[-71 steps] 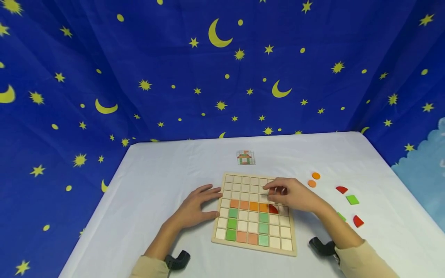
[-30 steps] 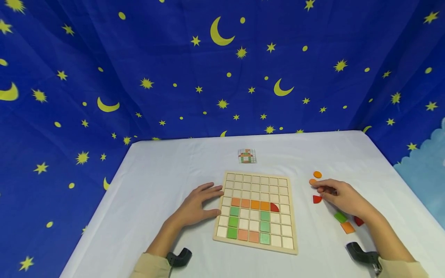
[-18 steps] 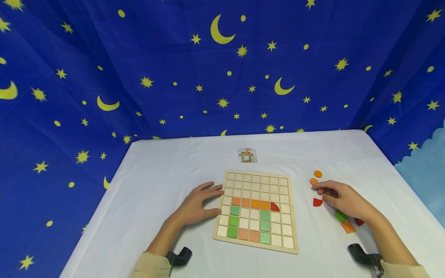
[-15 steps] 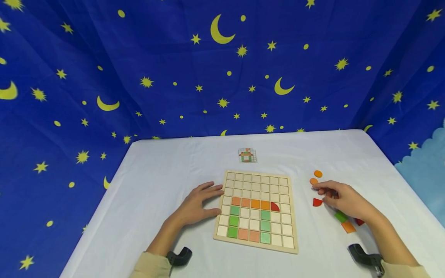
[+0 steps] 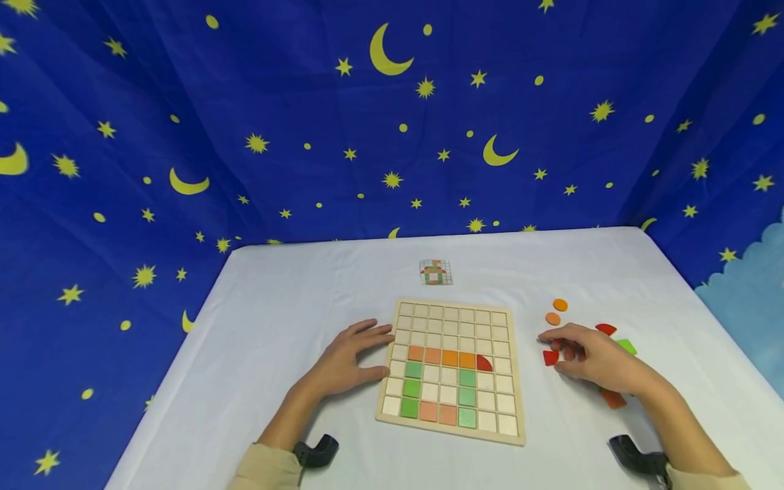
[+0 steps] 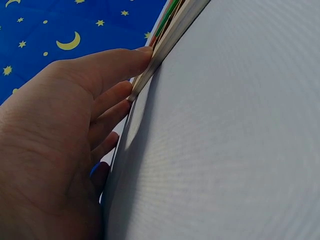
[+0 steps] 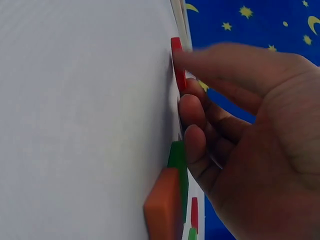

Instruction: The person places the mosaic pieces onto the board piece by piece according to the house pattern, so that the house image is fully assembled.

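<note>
A square wooden grid board [image 5: 450,316] lies on the white table, with green, salmon and orange square tiles and one red quarter-circle tile [image 5: 484,363] set in its cells. My left hand [image 5: 352,361] rests at the board's left edge, fingers fairly straight; in the left wrist view its thumb touches the board's side [image 6: 175,37]. To the right of the board, my right hand [image 5: 600,361] pinches another red quarter-circle tile [image 5: 550,357] low over the cloth. The right wrist view has the thumb across this red tile [image 7: 176,50], other fingers curled behind.
Two orange discs [image 5: 560,305] lie beyond the right hand. Around and under that hand are a red tile [image 5: 606,329], a green tile [image 5: 627,346] and an orange square tile [image 5: 614,399]. A small pattern card [image 5: 435,272] lies behind the board.
The right hand went from over the board to the loose tiles at the right. It then shifted slightly left and nearer, and the red quarter-circle tile moved left with it. The left hand stayed.
</note>
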`<state>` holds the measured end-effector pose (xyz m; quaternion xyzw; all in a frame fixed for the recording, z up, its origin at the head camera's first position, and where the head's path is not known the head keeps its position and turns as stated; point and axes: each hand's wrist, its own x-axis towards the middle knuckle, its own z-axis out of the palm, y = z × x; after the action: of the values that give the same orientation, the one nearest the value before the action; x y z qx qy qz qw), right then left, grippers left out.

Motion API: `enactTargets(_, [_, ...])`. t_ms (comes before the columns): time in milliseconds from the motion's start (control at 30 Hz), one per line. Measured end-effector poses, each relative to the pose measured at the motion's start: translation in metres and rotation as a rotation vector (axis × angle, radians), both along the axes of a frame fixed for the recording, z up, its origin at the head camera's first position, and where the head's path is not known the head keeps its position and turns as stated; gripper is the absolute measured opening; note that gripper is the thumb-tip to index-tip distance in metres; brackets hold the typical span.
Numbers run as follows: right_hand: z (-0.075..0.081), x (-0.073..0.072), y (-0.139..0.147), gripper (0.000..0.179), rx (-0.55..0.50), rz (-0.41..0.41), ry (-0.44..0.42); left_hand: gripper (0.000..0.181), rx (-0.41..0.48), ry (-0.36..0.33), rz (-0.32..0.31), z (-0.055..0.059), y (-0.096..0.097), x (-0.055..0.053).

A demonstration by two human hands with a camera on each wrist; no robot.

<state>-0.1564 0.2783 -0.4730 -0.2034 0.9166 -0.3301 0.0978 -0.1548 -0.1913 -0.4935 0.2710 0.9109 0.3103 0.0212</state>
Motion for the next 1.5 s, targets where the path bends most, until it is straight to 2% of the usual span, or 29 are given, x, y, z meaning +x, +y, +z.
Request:
enactTargets(167, [-0.003, 0.000, -0.002, 0.039, 0.028, -0.003, 0.046, 0.059, 0.006, -0.003, 0.006, -0.001, 0.000, 0.000])
enactTargets(400, [-0.004, -0.002, -0.008, 0.028, 0.055, -0.070, 0.082, 0.060, -0.018, -0.017, 0.007, -0.003, -0.001, -0.001])
enactTargets(567, [-0.004, 0.000, -0.009, 0.033, 0.032, -0.045, 0.069, 0.059, -0.018, -0.015, 0.009, -0.002, 0.000, -0.002])
enactTargets(833, [-0.006, -0.001, -0.013, 0.036, 0.108, -0.062, 0.124, 0.059, -0.028, -0.019, 0.018, -0.003, 0.000, -0.002])
enactTargets(1000, [-0.006, -0.003, -0.018, 0.039, 0.108, -0.045, 0.134, 0.060, -0.026, -0.020, 0.024, -0.005, 0.000, -0.002])
enactTargets(1167, [-0.007, -0.004, -0.020, 0.037, 0.080, -0.012, 0.141, 0.060, -0.026, -0.017, 0.024, -0.004, 0.001, -0.002])
enactTargets(1500, [-0.003, -0.004, -0.023, 0.033, 0.080, -0.005, 0.138, 0.059, -0.018, -0.023, 0.022, -0.004, 0.001, -0.001])
